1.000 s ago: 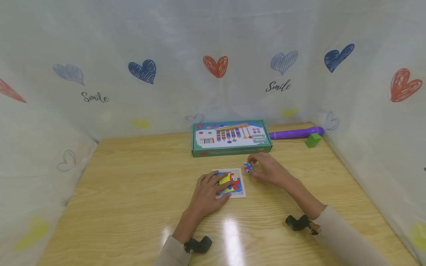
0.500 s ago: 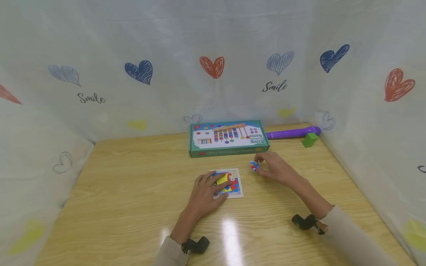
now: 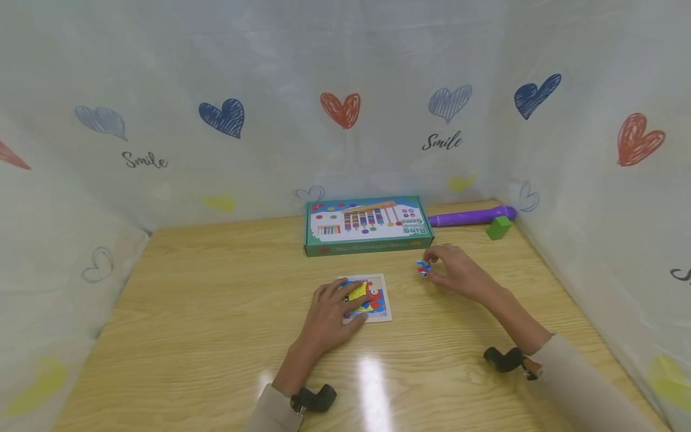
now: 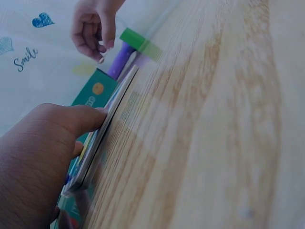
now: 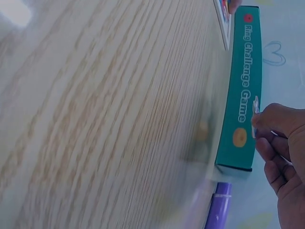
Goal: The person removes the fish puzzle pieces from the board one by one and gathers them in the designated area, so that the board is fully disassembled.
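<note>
Fingers of my left hand (image 3: 326,318) lie spread across a small square jigsaw puzzle (image 3: 386,307) with a light frame and a yellow, red and blue picture. Its thumb rests at the near edge of the frame, and the hand covers the puzzle's left part. A bare patch shows in the puzzle's upper right corner. To the right, my right hand (image 3: 459,275) pinches a blue and red puzzle piece (image 3: 423,269) between thumb and fingertips, above the table. In the right wrist view the puzzle piece (image 5: 255,106) appears almost edge-on.
Behind the hands lies a green Ring Challenge Game box (image 3: 369,226). A purple stick (image 3: 466,216) with a rounded end extends to its right, with a green block (image 3: 499,228) in front. Curtains with printed hearts stand around the wooden table (image 3: 216,336).
My right hand has moved to the right, away from the puzzle, still pinching the piece. The left hand stays on the puzzle. The head view has shifted slightly.
</note>
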Tool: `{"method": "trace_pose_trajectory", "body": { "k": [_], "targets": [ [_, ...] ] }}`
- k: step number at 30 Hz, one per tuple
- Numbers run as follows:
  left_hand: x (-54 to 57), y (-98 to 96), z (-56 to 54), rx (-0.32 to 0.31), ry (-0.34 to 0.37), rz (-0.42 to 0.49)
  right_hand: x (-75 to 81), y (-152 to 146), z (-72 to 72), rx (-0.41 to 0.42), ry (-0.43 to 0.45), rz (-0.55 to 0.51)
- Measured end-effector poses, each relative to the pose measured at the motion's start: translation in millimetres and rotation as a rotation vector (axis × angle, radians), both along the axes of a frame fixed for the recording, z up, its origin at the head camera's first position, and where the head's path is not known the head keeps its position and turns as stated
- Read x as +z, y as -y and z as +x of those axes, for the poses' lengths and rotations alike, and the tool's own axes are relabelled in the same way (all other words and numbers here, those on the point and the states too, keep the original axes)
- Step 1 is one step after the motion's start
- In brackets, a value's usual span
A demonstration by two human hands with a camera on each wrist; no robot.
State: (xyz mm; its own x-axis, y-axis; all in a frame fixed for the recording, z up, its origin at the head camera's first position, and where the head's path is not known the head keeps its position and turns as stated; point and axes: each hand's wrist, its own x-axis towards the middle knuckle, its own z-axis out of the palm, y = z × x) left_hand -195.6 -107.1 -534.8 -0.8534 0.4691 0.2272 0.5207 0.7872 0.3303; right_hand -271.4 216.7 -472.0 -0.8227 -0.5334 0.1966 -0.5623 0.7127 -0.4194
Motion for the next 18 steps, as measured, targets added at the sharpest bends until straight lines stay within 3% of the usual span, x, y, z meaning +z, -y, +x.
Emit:
{"method": "trace_pose_trajectory", "body": {
  "k": [13,18],
  "targets": [
    [2.7,0.2,-5.1,-0.009,-0.034,0.006,-0.4,-21,-6.5,-0.030,-0.022,0.013],
    [-1.7,1.0,-1.5,-0.007,-0.034,-0.016,-1.2,-26,-5.7,-0.041,0.013,0.036]
  ]
}}
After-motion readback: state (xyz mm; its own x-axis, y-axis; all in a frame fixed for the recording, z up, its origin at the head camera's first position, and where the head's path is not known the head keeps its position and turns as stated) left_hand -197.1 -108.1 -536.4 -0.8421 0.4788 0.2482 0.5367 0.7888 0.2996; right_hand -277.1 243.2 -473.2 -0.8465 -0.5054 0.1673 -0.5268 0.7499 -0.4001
